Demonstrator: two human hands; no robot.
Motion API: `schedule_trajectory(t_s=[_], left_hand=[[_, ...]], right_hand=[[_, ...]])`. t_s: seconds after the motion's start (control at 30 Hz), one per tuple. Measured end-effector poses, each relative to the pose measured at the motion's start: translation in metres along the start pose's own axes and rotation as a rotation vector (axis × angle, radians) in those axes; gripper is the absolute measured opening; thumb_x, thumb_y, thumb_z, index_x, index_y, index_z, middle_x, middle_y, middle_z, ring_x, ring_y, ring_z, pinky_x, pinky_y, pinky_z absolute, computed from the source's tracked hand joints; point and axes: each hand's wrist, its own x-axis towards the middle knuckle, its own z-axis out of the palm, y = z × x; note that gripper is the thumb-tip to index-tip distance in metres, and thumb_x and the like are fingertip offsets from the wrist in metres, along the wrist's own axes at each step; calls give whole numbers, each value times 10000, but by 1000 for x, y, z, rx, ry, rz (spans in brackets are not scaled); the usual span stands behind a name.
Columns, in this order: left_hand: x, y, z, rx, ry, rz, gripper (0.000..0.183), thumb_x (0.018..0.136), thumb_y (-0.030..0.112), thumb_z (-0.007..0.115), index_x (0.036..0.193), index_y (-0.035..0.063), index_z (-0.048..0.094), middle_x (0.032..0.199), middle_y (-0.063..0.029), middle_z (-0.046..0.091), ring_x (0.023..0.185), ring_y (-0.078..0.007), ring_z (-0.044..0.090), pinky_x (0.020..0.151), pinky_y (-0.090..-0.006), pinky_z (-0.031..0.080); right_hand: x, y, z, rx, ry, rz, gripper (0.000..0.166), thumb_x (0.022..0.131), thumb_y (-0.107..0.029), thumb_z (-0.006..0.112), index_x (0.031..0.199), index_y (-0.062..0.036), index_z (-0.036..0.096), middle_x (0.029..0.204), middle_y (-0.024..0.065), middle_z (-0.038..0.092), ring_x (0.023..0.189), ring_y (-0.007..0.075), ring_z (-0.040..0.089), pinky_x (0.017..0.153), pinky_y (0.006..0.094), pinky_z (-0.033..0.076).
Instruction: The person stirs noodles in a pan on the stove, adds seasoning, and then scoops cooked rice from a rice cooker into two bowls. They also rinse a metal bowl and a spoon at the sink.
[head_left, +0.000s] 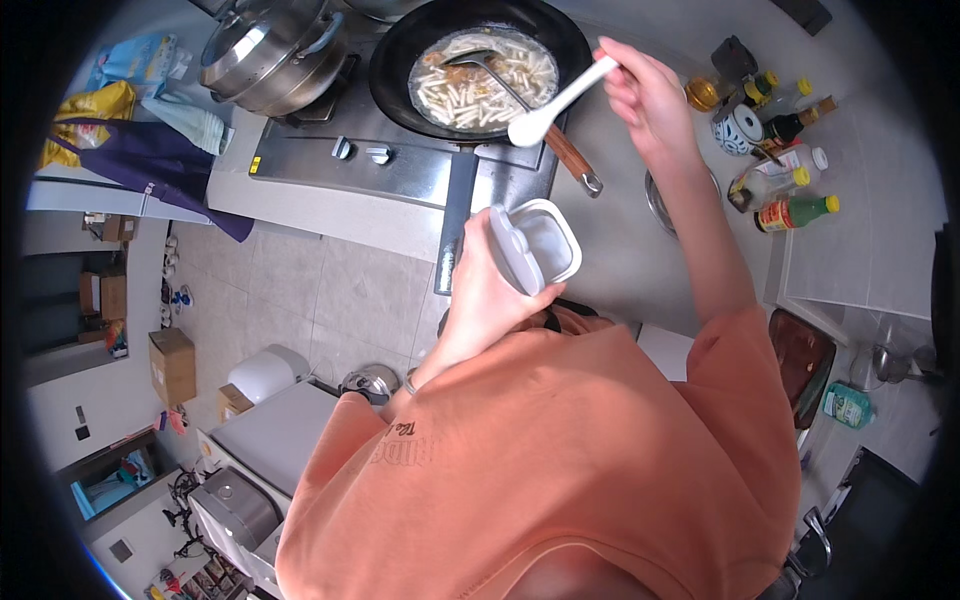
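My left hand (484, 289) grips a small white seasoning container (566, 244) whose grey flip lid (516, 251) stands up; white contents show inside. Raised above the counter, my right hand (651, 94) holds the handle of a white spoon (559, 109). The spoon's bowl hangs over the near right rim of a black wok (390, 82). In the wok, pale strips of food (465, 105) lie in a cloudy broth with some brown bits. A dark metal spatula (502, 82) rests in it, its wooden handle (571, 159) sticking out over the rim towards me.
The wok's long handle (456, 225) juts past the stove (300, 161) edge towards me. A steel steamer pot (274, 60) stands left of it. Several seasoning bottles (802, 214) and a blue-white jar (737, 129) line the right wall. Behind my right forearm lies a round metal dish (658, 199).
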Motion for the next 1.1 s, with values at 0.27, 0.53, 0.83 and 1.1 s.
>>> schedule_trajectory(t_s=[0.27, 0.53, 0.83, 1.1], left_hand=[[-7, 7, 4, 24, -13, -40, 921, 506, 209, 832, 1207, -13, 277, 1089, -184, 494, 1007, -305, 535, 839, -373, 449], [-14, -3, 11, -29, -32, 9, 915, 510, 193, 836, 1194, 8, 257, 1076, -184, 490, 984, -307, 548, 817, -378, 459], [-13, 1, 12, -18, -35, 7, 855, 522, 186, 811, 1178, -33, 308, 1049, -203, 516, 964, -329, 563, 785, -383, 477], [-13, 2, 15, -33, -34, -39, 833, 520, 187, 810, 1161, -42, 329, 1028, -193, 521, 950, -322, 566, 784, -371, 475]], right_hand=[[118, 60, 9, -91, 87, -88, 213, 831, -148, 606, 860, 63, 597, 649, 14, 524, 515, 55, 438, 450, 191, 365], [155, 86, 7, -251, 46, -99, 212, 866, -210, 560, 791, -22, 621, 613, 36, 572, 486, 104, 508, 436, 231, 417], [159, 73, -8, -91, 134, -74, 166, 853, -141, 560, 759, -8, 596, 594, 24, 543, 465, 85, 472, 402, 204, 384], [191, 51, -66, 40, 280, -80, 142, 863, -112, 534, 750, -28, 550, 618, 30, 537, 501, 96, 486, 427, 213, 385]])
